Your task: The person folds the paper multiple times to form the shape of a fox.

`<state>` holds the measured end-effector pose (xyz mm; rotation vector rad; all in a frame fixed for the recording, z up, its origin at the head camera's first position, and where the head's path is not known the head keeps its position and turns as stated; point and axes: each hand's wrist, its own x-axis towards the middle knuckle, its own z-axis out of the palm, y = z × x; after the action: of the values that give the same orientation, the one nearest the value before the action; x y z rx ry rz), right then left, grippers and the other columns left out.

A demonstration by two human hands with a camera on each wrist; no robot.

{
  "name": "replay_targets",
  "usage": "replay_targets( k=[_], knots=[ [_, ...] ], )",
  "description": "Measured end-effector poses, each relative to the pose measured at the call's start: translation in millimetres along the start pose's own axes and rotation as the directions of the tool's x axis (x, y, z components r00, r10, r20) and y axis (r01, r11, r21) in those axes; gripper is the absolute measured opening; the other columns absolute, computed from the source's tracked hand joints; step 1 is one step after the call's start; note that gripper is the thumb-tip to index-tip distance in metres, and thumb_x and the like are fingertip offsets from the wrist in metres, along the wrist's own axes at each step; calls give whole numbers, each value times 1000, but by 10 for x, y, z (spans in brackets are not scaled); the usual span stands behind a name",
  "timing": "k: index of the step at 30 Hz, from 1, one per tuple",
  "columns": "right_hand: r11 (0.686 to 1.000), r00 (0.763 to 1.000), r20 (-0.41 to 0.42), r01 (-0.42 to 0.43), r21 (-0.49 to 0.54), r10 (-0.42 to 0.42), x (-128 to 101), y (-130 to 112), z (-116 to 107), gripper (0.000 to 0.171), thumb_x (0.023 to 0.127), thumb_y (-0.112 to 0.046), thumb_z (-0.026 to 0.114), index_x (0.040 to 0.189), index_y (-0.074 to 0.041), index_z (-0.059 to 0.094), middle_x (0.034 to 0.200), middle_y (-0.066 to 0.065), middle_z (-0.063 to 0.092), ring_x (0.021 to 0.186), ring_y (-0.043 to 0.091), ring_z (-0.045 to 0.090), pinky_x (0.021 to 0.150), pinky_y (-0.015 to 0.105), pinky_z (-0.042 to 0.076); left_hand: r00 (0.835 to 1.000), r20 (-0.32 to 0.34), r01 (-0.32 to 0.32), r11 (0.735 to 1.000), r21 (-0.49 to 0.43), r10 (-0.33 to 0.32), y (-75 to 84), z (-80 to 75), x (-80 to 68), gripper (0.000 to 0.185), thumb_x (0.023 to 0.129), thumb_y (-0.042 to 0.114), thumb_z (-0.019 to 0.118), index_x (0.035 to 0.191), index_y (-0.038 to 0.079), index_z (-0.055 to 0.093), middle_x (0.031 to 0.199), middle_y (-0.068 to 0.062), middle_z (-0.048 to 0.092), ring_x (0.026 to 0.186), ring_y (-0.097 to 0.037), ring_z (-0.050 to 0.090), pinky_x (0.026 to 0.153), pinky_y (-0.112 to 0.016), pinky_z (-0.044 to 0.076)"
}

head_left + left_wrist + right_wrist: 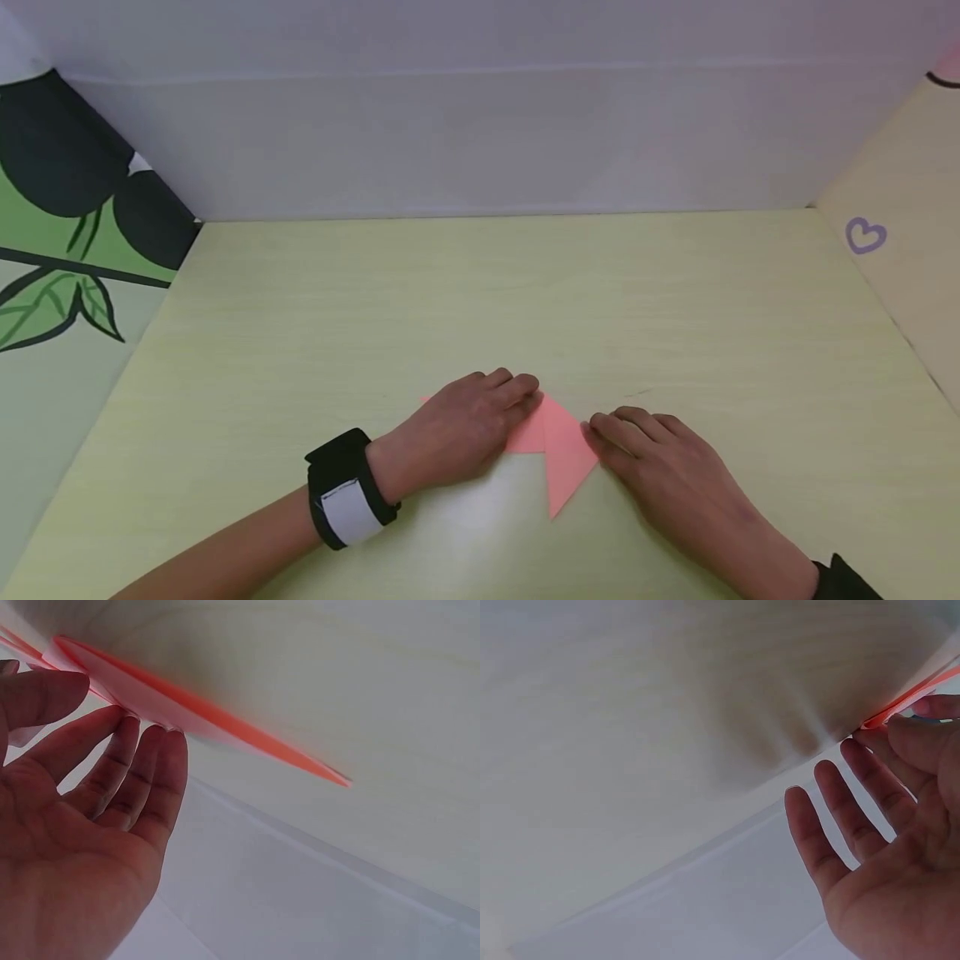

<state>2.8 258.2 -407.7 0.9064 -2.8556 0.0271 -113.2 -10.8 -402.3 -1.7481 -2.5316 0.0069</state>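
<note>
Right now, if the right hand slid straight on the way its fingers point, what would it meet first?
The right hand points left; its fingertips already reach the folded pink paper, so probably the paper first, then the left hand.

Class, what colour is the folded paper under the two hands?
Pink, with an orange tinge. The paper shows best in the head view.

My left hand (461, 429) lies flat, fingers (142, 769) straight; my right hand (667, 467) rests palm down, fingers extended.
</note>
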Motion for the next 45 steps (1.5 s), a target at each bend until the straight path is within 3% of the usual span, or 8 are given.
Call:
replay_targets(
  k=[7,16,19,23,29,33,40,45],
  knots=[
    [999,1000,-4,-1,33,2,-112,-2,-52,65,76,6,79,138,-5,64,135,6,57,125,27,54,92,43,52,999,-46,3,1000,-10,-4,-22,-12,-29,39,97,8,56,135,9,66,128,-1,56,95,-16,52,77,-23,47],
    [998,1000,-16,6,58,-5,-161,-3,-77,56,85,3,58,140,-4,62,138,7,58,126,28,53,94,44,51,998,-70,4,1000,-29,-6,-44,-12,-56,35,98,11,56,131,8,67,126,-1,57,94,-17,53,76,-24,47],
    [999,999,-39,10,47,-9,-165,1,-74,49,100,-2,34,139,-4,63,136,7,58,125,28,54,92,44,52,997,-76,2,1000,-28,-4,-45,-13,-52,35,98,10,56,131,8,67,127,-2,57,95,-17,53,75,-24,48],
    [999,998,-65,11,37,-8,-187,4,-71,71,106,-13,2,138,-5,64,134,5,59,124,27,55,89,43,52,997,-77,-5,1000,-22,3,-44,-14,-39,38,97,8,55,132,8,67,127,-3,57,97,-17,55,77,-25,49],
    [998,999,-39,3,57,-1,-239,5,-85,57,106,-13,17,142,-6,61,139,6,56,129,28,52,92,45,52,997,-77,-6,1000,-19,5,-54,-24,-46,37,96,8,55,131,8,67,127,-2,57,96,-18,54,77,-25,49],
    [999,1000,-29,-8,48,9,-243,6,-87,61,109,-16,11,140,-7,63,138,5,57,128,28,53,92,45,52,997,-79,-11,999,-39,8,-61,-24,-44,37,97,7,55,132,8,68,127,-3,58,97,-17,54,79,-25,49],
    [994,989,-121,-75,77,84,-209,106,-102,49,111,-23,26,136,-8,66,135,1,63,121,24,60,92,45,52,997,-78,-23,996,-83,16,-50,-4,-7,33,98,6,52,126,9,70,124,-1,59,94,-17,53,78,-24,48],
    [985,974,-182,-109,136,133,-119,124,-178,63,114,-39,14,137,-10,66,135,2,64,119,26,62,92,46,52,997,-73,-24,996,-88,18,-31,23,-8,32,99,9,51,125,9,71,124,0,59,94,-16,54,78,-24,47]
  ],
)
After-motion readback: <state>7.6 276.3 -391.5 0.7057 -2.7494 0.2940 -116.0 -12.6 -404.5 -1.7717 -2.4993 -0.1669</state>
